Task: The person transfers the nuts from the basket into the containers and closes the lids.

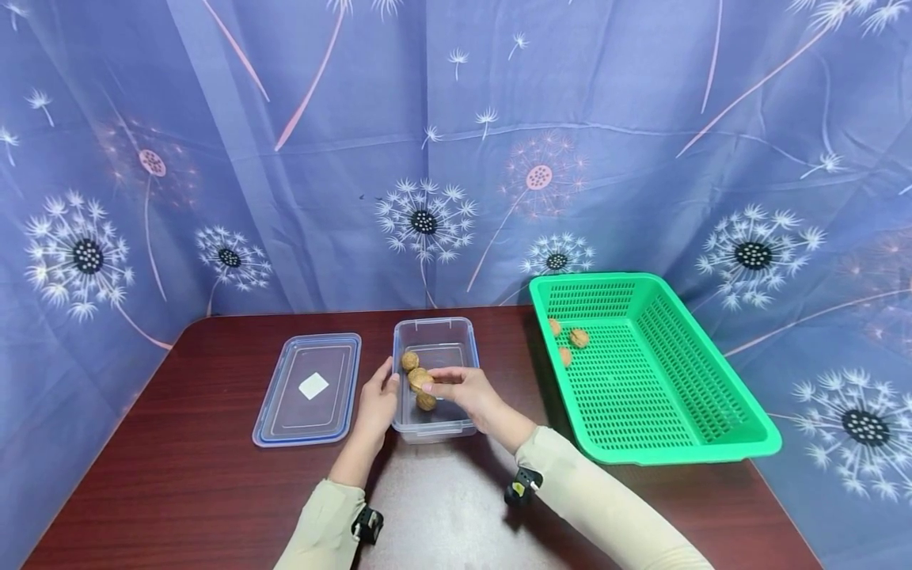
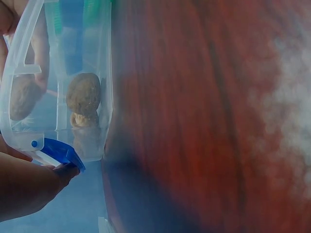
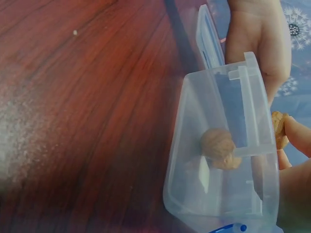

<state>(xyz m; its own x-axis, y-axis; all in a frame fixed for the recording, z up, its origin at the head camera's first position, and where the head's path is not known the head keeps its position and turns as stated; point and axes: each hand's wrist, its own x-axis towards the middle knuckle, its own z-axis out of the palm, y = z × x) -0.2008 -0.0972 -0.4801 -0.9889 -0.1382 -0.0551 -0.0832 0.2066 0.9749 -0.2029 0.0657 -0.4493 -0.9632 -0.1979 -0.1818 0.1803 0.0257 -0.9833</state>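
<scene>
While the right hand (image 1: 466, 393) pinches a walnut (image 1: 418, 378) above the box (image 1: 456, 355), the left hand (image 1: 376, 405) touches the box's side, though whether it grips I cannot tell. Filling seems the step in hand, with a gentle release likely called for next, beside the wrinkled, roundish nuts (image 1: 426, 402) inside. Smooth, clear plastic forms the box; the basket (image 1: 680, 454) is green and slotted.

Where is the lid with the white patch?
In the head view, the lid lies on the table, to the left of the left hand and the clear box.
</scene>
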